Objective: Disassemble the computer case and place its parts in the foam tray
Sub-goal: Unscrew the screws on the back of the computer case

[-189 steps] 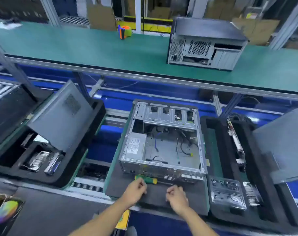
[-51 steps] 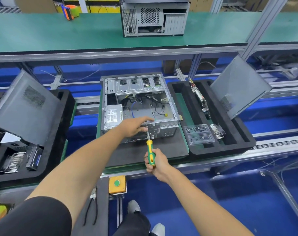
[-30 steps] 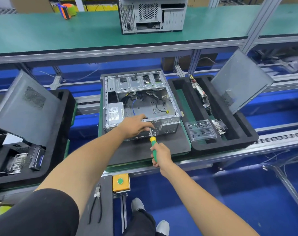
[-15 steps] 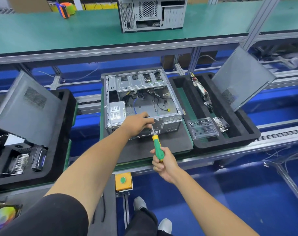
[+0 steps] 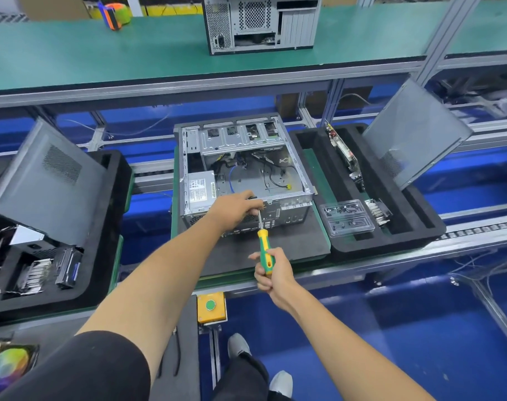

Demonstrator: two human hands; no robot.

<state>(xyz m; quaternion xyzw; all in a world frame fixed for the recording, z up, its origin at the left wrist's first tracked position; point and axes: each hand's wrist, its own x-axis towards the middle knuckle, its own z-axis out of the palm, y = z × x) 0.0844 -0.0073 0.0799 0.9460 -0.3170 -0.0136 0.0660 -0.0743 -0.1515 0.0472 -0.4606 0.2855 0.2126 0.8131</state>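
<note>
The open computer case (image 5: 240, 157) lies on a dark mat (image 5: 293, 244) in front of me, cables and a power supply showing inside. My left hand (image 5: 235, 208) rests on the case's near rear edge, fingers curled around the screwdriver's metal shaft. My right hand (image 5: 271, 272) grips the green and yellow screwdriver (image 5: 264, 248) by its handle, tip pointing up at the rear panel. The black foam tray (image 5: 420, 235) sits to the right, holding a circuit card, a clear screw box (image 5: 347, 217) and a leaning side panel (image 5: 414, 134).
Another foam tray (image 5: 113, 227) with parts and a grey side panel stands at the left. A second computer case (image 5: 261, 23) sits on the green upper shelf. A yellow box with a green button (image 5: 211, 306) hangs below the bench edge. My shoes show on the blue floor.
Since the earliest frame my right hand has picked the screwdriver off the mat and set its tip at the rear panel. Over the last second both hands stay nearly still.
</note>
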